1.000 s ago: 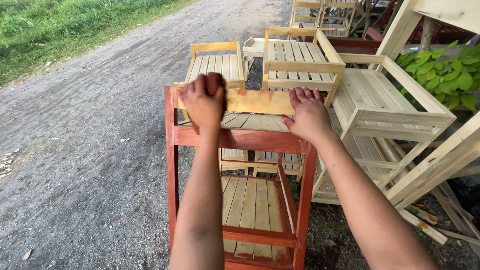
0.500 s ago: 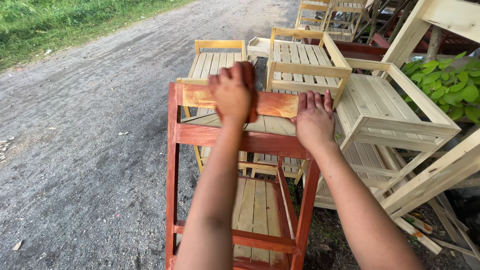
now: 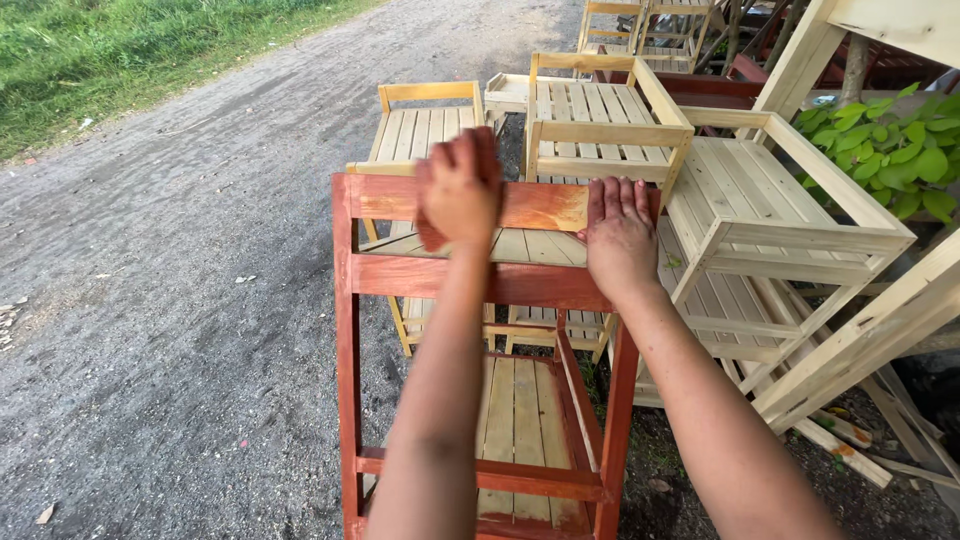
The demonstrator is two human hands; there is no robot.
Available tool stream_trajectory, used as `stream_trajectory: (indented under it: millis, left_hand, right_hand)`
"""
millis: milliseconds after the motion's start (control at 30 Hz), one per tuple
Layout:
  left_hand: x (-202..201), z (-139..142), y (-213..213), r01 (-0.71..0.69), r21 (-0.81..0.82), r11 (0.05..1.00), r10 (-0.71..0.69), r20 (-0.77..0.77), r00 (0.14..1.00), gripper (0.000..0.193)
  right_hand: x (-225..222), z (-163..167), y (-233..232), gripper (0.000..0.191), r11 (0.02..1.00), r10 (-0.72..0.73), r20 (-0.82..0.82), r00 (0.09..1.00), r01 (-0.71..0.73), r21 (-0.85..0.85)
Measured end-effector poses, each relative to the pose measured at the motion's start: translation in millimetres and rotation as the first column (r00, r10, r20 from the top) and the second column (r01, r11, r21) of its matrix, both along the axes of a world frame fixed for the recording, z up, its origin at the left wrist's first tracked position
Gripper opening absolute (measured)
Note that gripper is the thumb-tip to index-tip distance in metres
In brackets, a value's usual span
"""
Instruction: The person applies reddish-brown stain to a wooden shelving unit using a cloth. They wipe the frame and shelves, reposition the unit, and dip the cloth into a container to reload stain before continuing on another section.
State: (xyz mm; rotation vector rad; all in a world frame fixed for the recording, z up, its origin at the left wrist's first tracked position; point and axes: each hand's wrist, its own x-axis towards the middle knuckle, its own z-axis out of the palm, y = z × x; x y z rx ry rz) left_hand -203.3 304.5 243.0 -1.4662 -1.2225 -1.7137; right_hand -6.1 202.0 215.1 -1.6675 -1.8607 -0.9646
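Note:
A wooden frame [image 3: 470, 278] with slatted shelves stands in front of me, its legs and rails stained red-brown. Its top rail [image 3: 545, 206] is mostly red-brown, with a paler yellow patch near the right end. My left hand [image 3: 460, 190] is closed on a stained red-brown cloth [image 3: 431, 236] and presses it against the left half of that rail. My right hand [image 3: 620, 235] lies flat, fingers together, on the rail's right end and holds nothing.
Several unstained pale wooden chairs and racks [image 3: 600, 120] stand close behind and to the right of the frame. Another slatted rack [image 3: 780, 205] touches its right side. A gravel road [image 3: 180, 280] runs on the left, with grass [image 3: 120, 50] beyond. Green leaves [image 3: 890, 150] are at the right.
My left hand has rubbed the cloth rightward along the top rail, which has turned from mostly yellow to mostly red-brown. My right hand stays flat on the rail's right end.

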Motion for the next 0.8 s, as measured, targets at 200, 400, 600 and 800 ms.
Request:
stream_trajectory:
  millis: [200,400,600,800]
  left_hand:
    - [18,-6,-12,0.050,0.044,0.998,-0.034,-0.307,0.951,0.044]
    - [-113,4,39,-0.273,-0.079,0.959,0.259,-0.155,0.953,0.040]
    - [-163,6,62,-0.383,-0.150,0.912,0.394,0.053,0.918,0.038]
    - [-64,3,26,-0.197,0.039,0.980,0.195,0.055,0.979,0.032]
  right_hand:
    - [-6,1,-1,0.073,0.999,-0.036,-0.063,0.997,0.034,-0.036]
    - [-5,3,2,0.074,0.999,-0.035,-0.057,0.998,0.032,-0.043]
    - [3,3,8,0.071,1.000,0.004,-0.029,1.000,-0.004,-0.005]
    - [10,9,8,0.073,0.996,0.072,-0.062,0.995,-0.075,-0.039]
